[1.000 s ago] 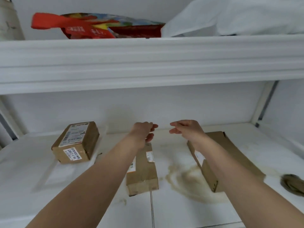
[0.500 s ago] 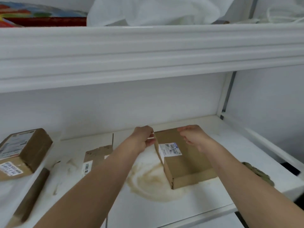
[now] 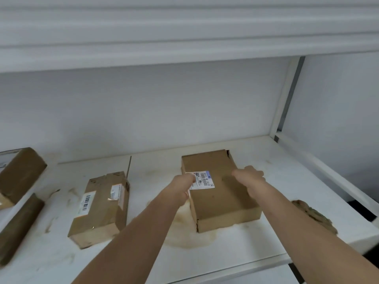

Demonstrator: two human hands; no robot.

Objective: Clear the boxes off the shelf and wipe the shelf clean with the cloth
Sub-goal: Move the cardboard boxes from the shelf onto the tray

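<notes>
A flat cardboard box with a white barcode label lies on the white shelf, partly over a tan stain. My left hand grips its left edge beside the label. My right hand curls over its right edge. A narrower taped box lies left of my left arm. A third box sits at the far left, cut off by the frame. A crumpled brownish cloth lies at the shelf's right front, partly behind my right forearm.
A long brown package lies along the left front of the shelf. The upper shelf's thick white edge hangs low overhead. A white upright and side rail close off the right end. Smudges mark the shelf surface.
My hands went from hovering over the shelf to holding the flat box on both sides. The view swung right and down, and the upper shelf's contents left the frame.
</notes>
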